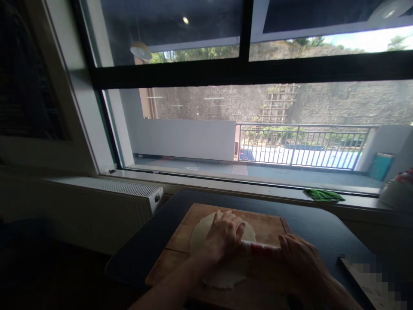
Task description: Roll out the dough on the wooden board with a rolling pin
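A thin, pale sheet of rolled dough (227,275) lies on a wooden board (183,234). Across the dough runs a white and red cylinder (262,248), used like a rolling pin; both its ends are hidden under my hands. My left hand (227,230) is closed over its left end, fingers curled, above the middle of the dough. At the right end, my right hand (298,249) is wrapped over the cylinder, beside the dough's right edge and above the board.
The board sits on a dark table (145,245) with rounded corners. A green cloth (324,195) lies on the windowsill (258,191) behind it. To the left is a white radiator (129,206). A flat, partly pixelated object (364,282) is at the lower right.
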The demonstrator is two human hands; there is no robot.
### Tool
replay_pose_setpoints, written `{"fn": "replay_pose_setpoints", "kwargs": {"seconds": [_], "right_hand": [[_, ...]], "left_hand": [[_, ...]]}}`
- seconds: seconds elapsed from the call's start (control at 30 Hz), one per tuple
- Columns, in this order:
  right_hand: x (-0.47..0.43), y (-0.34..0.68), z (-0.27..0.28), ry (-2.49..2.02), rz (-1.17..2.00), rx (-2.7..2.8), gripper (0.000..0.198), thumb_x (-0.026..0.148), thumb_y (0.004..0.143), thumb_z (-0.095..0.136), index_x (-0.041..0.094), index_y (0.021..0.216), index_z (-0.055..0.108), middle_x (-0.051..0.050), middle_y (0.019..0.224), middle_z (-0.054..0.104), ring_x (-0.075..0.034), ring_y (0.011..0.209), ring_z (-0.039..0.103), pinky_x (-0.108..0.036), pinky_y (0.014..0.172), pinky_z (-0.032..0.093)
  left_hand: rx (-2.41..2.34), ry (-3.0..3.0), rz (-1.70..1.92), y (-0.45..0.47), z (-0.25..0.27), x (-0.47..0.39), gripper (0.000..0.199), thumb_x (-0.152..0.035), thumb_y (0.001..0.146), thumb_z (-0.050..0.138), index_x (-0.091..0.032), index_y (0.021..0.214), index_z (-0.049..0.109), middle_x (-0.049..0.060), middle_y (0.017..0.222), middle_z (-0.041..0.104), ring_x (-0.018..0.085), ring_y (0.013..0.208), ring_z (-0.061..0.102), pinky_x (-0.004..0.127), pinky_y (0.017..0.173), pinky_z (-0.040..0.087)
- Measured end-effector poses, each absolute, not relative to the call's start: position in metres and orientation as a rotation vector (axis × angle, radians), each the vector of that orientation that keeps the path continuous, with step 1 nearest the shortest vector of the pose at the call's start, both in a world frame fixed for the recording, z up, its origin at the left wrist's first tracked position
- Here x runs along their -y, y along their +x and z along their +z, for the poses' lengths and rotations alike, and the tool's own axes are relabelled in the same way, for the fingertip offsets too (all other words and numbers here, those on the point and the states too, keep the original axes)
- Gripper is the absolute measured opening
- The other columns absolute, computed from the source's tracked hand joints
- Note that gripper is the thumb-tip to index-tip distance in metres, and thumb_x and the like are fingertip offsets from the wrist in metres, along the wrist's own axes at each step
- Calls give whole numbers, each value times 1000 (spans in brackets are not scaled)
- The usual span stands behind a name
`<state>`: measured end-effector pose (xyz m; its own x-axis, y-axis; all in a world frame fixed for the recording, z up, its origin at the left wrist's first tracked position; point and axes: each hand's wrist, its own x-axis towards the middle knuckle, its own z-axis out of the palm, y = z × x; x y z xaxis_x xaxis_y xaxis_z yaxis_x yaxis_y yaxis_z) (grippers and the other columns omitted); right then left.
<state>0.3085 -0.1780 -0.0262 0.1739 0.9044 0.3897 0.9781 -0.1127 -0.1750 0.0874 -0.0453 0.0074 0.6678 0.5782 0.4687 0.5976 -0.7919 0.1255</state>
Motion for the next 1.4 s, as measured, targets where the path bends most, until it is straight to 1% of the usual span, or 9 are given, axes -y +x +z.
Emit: {"fn": "replay_pose_setpoints", "kwargs": {"seconds": [0.17,0.33,0.53,0.67,0.77,0.9,1.07,1.23,1.4], "right_hand": [[165,306,-20,-2227,-253,1682,36,30,96,26,23,81,58,-4,86,63,-16,85,57,-28,70,37],[165,301,-18,-2212,-307,1665,36,30,96,27,22,82,59,-4,87,61,-17,85,54,-29,76,35],[205,288,-30,-2122,-364,1724,36,35,95,27,24,88,61,-6,92,59,-21,88,50,-34,78,34],[203,290,-22,-2144,-307,1769,36,34,94,29,25,87,63,-6,94,59,-21,89,51,-34,79,33],[176,297,-10,-2226,-250,1760,36,31,93,31,22,84,64,-9,98,60,-23,95,51,-35,81,33],[132,308,3,-2247,-110,1749,39,32,93,29,21,93,66,-10,108,60,-23,104,51,-35,86,35],[125,309,-5,-2244,-124,1741,43,34,94,24,24,113,61,-9,132,50,-25,123,42,-40,95,33],[179,290,-33,-2187,-326,1721,49,40,95,24,16,129,51,-10,139,45,-24,134,30,-41,106,25],[222,275,-54,-2104,-472,1737,58,47,94,27,11,137,40,-12,147,32,-24,137,23,-40,111,18]], "left_hand": [[1227,-2697,-774,120,22,11,54,-35,97,20,-11,82,66,14,90,67,24,101,55,44,96,30],[1230,-2667,-783,110,17,24,43,-35,95,29,-17,82,66,10,89,67,24,96,56,44,95,33],[972,-2789,-715,63,-9,100,35,-38,94,32,-26,108,61,5,116,62,25,115,48,49,106,23],[925,-2822,-583,65,-5,91,38,-40,93,33,-28,123,53,4,133,52,25,128,37,50,110,18],[1034,-2818,-450,89,7,49,36,-40,92,35,-27,117,57,5,128,56,24,126,40,49,107,24],[1244,-2716,-505,122,21,-5,36,-38,91,34,-20,96,65,12,104,66,28,110,53,49,93,37],[1294,-2656,-634,121,16,-5,44,-35,94,26,-18,90,65,13,101,67,26,109,53,44,95,35],[1148,-2739,-626,83,0,57,38,-33,94,29,-23,107,63,5,116,64,21,120,47,39,105,30],[815,-2902,-552,47,-6,99,42,-37,93,33,-30,134,43,-1,140,46,23,133,31,48,112,18]]}}
